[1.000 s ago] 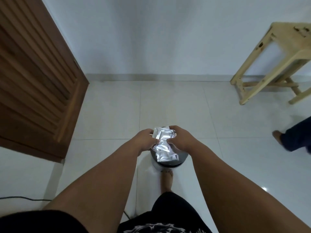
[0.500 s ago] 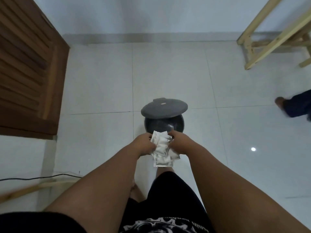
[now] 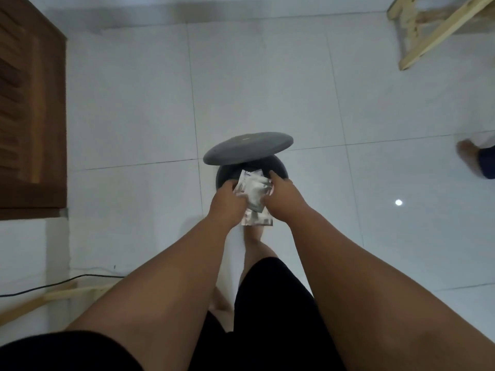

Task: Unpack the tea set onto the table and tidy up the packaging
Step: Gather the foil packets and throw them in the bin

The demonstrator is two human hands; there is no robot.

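foil packets (image 3: 254, 189) in both hands, over open bin (image 3: 278, 167)

Looking straight down at a white tiled floor (image 3: 134, 103). Both arms stretched forward, left hand (image 3: 227, 200) and right hand (image 3: 284, 196) clutching a bundle of crumpled silvery plastic wrappers (image 3: 254, 194) between them, held over the open mouth of a dark grey bin (image 3: 278, 167). Bin lid (image 3: 247, 151) raised and tilted behind the wrappers. Brown louvred door (image 3: 29, 116) at left, pale wooden stool legs (image 3: 434, 30) top right, a black cable (image 3: 53, 283) lower left.
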